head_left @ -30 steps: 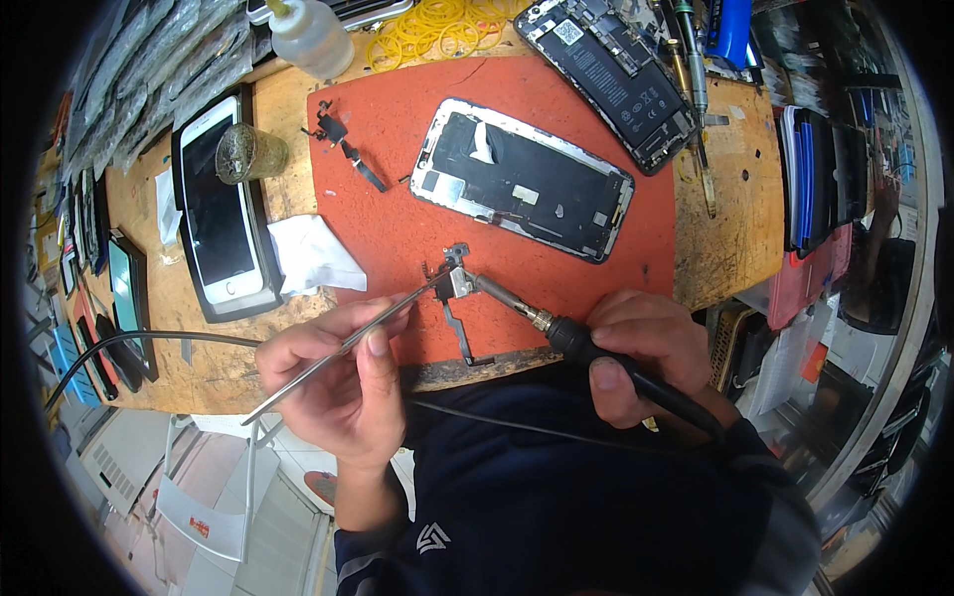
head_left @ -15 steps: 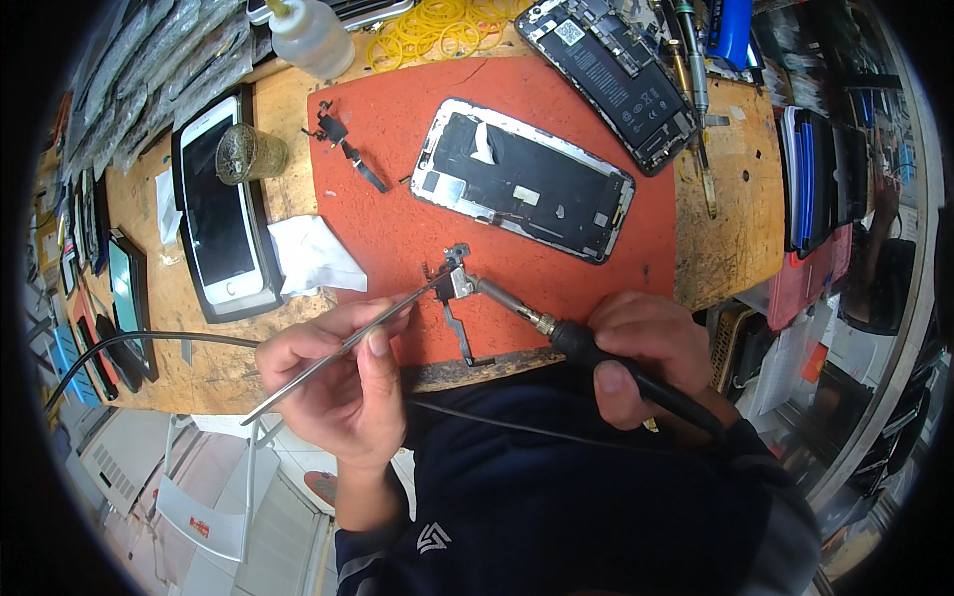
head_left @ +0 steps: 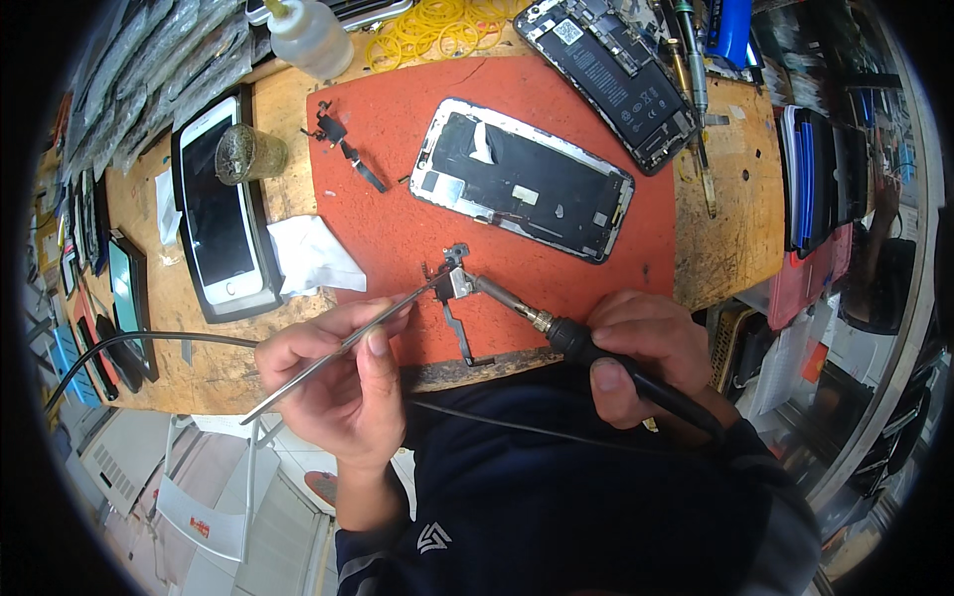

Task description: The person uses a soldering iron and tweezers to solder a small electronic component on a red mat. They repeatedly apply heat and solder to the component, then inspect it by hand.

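Observation:
My left hand (head_left: 338, 372) grips metal tweezers (head_left: 328, 353) whose tips reach a small flex-cable part (head_left: 456, 298) lying on the red work mat (head_left: 397, 219). My right hand (head_left: 641, 348) holds a black-handled soldering iron (head_left: 556, 330); its metal tip touches the same small part from the right. An opened phone frame (head_left: 522, 179) lies on the mat just beyond the part.
A white phone (head_left: 214, 214) and a tissue (head_left: 313, 256) lie on the wooden bench to the left. A squeeze bottle (head_left: 308, 35), yellow rubber bands (head_left: 437, 25) and a second opened phone (head_left: 616, 79) sit at the back. Another small flex part (head_left: 343, 149) rests on the mat's left.

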